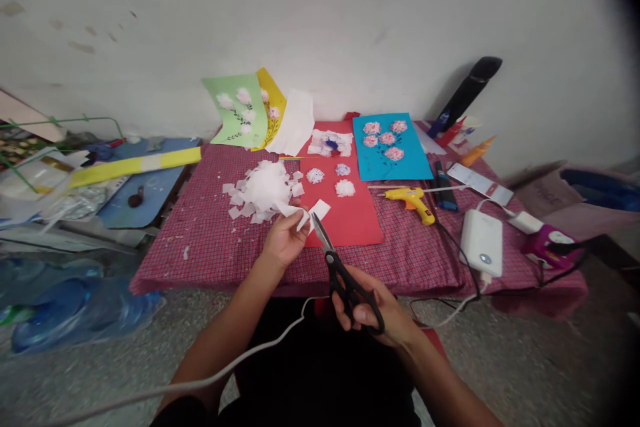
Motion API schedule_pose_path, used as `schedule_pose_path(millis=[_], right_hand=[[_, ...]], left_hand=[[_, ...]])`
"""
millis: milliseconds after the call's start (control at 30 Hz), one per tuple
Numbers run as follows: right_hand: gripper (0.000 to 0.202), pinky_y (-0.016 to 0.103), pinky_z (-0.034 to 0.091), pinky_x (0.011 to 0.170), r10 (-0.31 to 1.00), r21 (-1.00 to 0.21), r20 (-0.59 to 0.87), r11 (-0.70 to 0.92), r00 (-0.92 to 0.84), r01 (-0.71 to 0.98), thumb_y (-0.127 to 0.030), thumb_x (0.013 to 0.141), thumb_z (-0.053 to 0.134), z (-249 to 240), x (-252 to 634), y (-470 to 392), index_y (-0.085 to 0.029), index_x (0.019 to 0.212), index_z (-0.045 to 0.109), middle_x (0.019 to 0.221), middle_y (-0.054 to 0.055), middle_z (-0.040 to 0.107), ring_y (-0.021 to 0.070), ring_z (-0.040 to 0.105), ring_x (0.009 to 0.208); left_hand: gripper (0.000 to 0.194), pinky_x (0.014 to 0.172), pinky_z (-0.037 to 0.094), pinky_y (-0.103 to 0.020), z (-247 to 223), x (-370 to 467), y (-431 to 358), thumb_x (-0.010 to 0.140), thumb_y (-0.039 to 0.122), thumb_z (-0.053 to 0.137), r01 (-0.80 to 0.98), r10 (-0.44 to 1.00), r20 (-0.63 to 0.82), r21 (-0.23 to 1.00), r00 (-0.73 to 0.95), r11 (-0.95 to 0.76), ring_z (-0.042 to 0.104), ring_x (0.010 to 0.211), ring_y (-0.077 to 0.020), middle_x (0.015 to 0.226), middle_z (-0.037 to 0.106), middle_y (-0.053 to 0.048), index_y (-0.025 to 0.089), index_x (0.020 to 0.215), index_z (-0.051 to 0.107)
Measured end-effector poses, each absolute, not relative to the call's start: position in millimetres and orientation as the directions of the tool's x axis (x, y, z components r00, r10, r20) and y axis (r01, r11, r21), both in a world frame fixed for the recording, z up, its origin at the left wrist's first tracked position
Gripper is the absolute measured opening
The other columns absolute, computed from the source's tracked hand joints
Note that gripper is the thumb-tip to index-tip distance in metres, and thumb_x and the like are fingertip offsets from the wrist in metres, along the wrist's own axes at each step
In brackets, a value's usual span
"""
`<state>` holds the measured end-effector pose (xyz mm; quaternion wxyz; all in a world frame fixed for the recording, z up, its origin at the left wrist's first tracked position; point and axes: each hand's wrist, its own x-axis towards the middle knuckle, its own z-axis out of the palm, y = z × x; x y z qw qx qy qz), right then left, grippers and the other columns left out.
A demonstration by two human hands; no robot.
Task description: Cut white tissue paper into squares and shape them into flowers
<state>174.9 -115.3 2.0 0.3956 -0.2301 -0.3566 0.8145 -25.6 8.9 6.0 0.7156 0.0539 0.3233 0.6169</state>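
Observation:
My left hand pinches a folded strip of white tissue paper above the table's near part. My right hand is wrapped round the black handles of a pair of scissors, whose blade tips meet the edge of the strip. Just beyond the tips, a white paper piece lies over the red sheet. Left of the sheet sits a loose heap of cut white tissue squares. Several small ruffled paper flowers rest on the red sheet, some with purple specks.
A blue card with pink flowers lies at the back, beside green and yellow cards against the wall. To the right are a yellow glue gun, a phone, a white power bank and cables. Water bottles stand on the floor at left.

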Motion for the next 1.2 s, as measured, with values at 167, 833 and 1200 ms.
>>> schedule_pose_path(millis=[167, 833, 1200], right_hand=[[0.073, 0.023, 0.033, 0.053, 0.823, -0.739, -0.086, -0.431, -0.561, -0.518, -0.056, 0.077, 0.079, -2.3, 169.8, -120.2, -0.016, 0.134, 0.058, 0.094, 0.008, 0.067, 0.0145, 0.06, 0.069], [0.064, 0.022, 0.032, 0.051, 0.83, -0.707, -0.096, -0.445, -0.549, -0.549, -0.053, 0.08, 0.075, 0.7, 167.8, -119.8, -0.018, 0.131, 0.061, 0.091, 0.008, 0.068, 0.0142, 0.059, 0.065], [0.066, 0.023, 0.032, 0.051, 0.83, -0.708, -0.105, -0.45, -0.548, -0.545, -0.053, 0.08, 0.075, -2.7, 168.9, -120.3, -0.018, 0.133, 0.058, 0.092, 0.009, 0.068, 0.0152, 0.06, 0.066]], left_hand=[[0.026, 0.065, 0.057, -0.018, 8.7, -25.2, 10.6, 0.077, -0.002, 0.068, -0.855, 0.912, -0.409, 0.47, 0.008, 0.218, 0.069, 0.07, -0.0096, 0.083, 0.073, -0.002, 0.014, 0.097, 0.07], [0.029, 0.065, 0.054, -0.019, 8.2, -29.5, 9.5, 0.075, 0.001, 0.073, -0.838, 0.917, -0.399, 0.491, 0.028, 0.239, 0.068, 0.069, -0.0087, 0.078, 0.072, 0.0, 0.016, 0.1, 0.071], [0.029, 0.065, 0.055, -0.02, 4.2, -31.1, 10.9, 0.074, 0.002, 0.075, -0.835, 0.923, -0.383, 0.498, 0.029, 0.233, 0.069, 0.069, -0.0094, 0.078, 0.073, 0.001, 0.016, 0.099, 0.071]])
